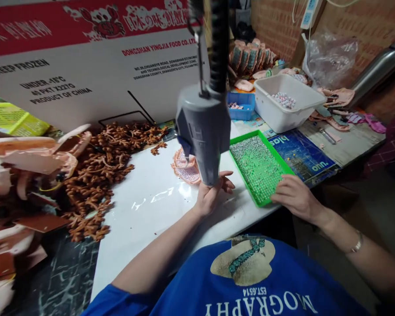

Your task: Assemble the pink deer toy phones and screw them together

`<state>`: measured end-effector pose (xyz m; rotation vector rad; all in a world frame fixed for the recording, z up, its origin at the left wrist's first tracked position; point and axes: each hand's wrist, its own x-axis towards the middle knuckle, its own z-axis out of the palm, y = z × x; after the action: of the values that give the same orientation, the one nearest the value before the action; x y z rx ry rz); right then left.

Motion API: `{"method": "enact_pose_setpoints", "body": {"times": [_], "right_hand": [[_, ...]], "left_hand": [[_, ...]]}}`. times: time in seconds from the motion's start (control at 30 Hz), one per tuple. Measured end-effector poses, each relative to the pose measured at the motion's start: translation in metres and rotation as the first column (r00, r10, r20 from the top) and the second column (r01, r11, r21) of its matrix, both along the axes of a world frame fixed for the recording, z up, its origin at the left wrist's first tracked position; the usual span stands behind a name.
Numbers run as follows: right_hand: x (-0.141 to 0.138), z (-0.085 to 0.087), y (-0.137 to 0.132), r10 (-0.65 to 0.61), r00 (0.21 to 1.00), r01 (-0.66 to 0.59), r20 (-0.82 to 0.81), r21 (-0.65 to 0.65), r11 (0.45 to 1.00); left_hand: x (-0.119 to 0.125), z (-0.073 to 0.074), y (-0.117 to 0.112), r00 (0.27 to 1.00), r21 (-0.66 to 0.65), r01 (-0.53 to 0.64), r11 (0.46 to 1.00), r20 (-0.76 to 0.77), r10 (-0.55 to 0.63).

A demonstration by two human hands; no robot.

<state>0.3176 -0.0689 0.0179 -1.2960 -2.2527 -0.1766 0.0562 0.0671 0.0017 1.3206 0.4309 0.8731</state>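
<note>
A grey handheld power tool (202,127), which looks like an electric screwdriver, hangs nose down from a hook and black coiled cable. Just beneath its nose is my left hand (210,197), with fingers stretched to the right; the tool hides part of the hand. Left of that hand, pink patterned pieces (186,169) lie on the white work surface (145,215), partly behind the tool. My right hand (294,197) has its fingers curled over the near right corner of a green tray (281,160). Many small silvery metal bits, perhaps screws, lie in the tray, thickest at its far end.
Brown branching pieces (95,175) and pink-white parts (29,162) are heaped at left. A printed carton (95,74) stands behind. Beyond the tray are a blue bin (242,116) and a white tub (276,116) holding small parts. A metal pipe (378,66) slants at right.
</note>
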Motion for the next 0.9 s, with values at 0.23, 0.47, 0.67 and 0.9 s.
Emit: {"method": "enact_pose_setpoints", "body": {"times": [0.23, 0.47, 0.67, 0.9], "right_hand": [[0.009, 0.001, 0.028, 0.056, 0.998, -0.057, 0.04, 0.016, 0.998], [0.016, 0.002, -0.001, 0.021, 0.999, -0.02, 0.035, -0.033, 0.999], [0.008, 0.004, -0.002, 0.051, 0.998, -0.05, 0.047, -0.022, 0.999], [0.008, 0.002, 0.016, -0.018, 0.998, 0.016, 0.06, 0.041, 0.999]], "left_hand": [[-0.004, 0.001, 0.001, 0.997, -0.01, -0.062, 0.998, -0.047, 0.062], [0.001, 0.001, 0.005, 0.997, -0.017, -0.073, 0.997, -0.025, 0.072], [-0.003, 0.001, 0.004, 0.998, -0.002, -0.05, 0.999, -0.047, 0.05], [0.0, -0.001, 0.005, 0.998, -0.009, -0.033, 0.999, -0.05, 0.032]]}}
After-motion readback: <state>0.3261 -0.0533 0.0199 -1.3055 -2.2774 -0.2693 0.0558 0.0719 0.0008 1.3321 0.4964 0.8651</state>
